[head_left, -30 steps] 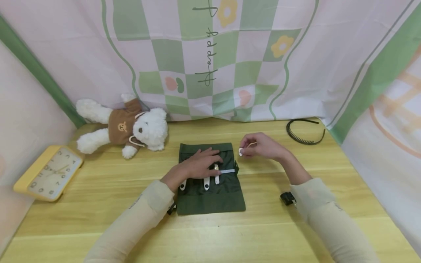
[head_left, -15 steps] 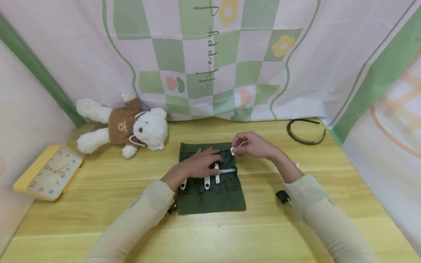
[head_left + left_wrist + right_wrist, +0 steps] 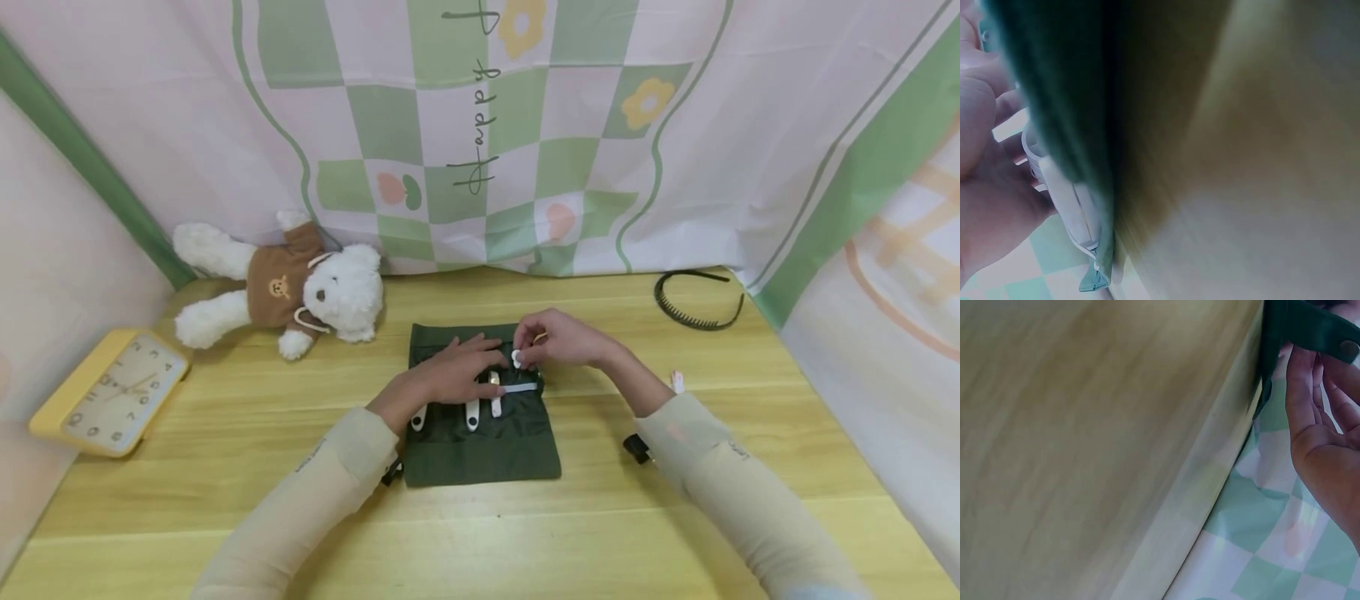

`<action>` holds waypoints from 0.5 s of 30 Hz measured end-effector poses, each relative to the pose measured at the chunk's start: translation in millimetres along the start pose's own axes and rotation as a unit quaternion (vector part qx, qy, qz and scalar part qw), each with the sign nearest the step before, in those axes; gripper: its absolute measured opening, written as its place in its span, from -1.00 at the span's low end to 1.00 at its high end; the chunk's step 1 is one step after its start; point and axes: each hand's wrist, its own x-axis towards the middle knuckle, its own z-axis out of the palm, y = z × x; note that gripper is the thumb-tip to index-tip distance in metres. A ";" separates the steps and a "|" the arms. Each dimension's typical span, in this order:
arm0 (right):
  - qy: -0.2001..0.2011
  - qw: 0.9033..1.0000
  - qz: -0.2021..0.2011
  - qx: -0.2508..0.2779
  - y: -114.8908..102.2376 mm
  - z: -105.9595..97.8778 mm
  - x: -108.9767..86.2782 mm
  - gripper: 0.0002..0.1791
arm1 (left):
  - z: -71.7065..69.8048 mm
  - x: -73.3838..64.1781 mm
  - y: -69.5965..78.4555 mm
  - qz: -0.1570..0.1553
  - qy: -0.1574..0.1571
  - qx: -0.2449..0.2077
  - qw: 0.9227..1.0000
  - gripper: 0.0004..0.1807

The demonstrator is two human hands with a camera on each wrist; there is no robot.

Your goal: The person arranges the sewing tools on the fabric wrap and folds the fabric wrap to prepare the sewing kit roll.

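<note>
A dark green fabric pouch (image 3: 480, 467) lies unfolded on the wooden table. My left hand (image 3: 461, 373) rests across it with the fingers spread. From beneath that hand show several white-handled tools, one at the left (image 3: 418, 419), a middle one (image 3: 472, 415) and one with a gold-coloured part (image 3: 496, 404). Between thumb and finger my right hand (image 3: 561, 337) pinches a small white thing (image 3: 517, 358), held over the pouch's upper right part; its far end is hidden. In the right wrist view, a green strap with a snap (image 3: 1349, 348) partly covers the right hand's fingers.
A white plush dog (image 3: 345, 292) in a brown top lies at the back left, near a yellow clock (image 3: 123, 392). At the back right is a black toothed headband (image 3: 697, 321). A small pinkish-white thing (image 3: 677, 382) lies beside the right forearm.
My right hand has moved left, from beside the pouch to over its upper right part, carrying the small white thing. The left hand has stayed in place.
</note>
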 end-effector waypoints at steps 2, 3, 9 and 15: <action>-0.004 1.000 0.000 -0.006 0.9 1.4 1.0 -0.95 | 0.0 0.3 0.6 0.002 0.000 -0.003 1.000 -0.46; -0.005 1.000 0.000 -0.010 1.3 2.0 1.6 -0.95 | -0.1 0.2 1.0 0.002 0.000 -0.004 1.000 -0.46; -0.009 1.000 0.001 -0.013 2.9 5.6 6.9 -0.96 | -1.0 -0.9 1.6 -0.002 -0.001 0.002 1.000 -0.45; -0.015 1.000 0.001 -0.010 3.0 5.8 8.1 -0.95 | -1.6 -1.3 3.3 -0.002 -0.002 0.005 1.000 -0.45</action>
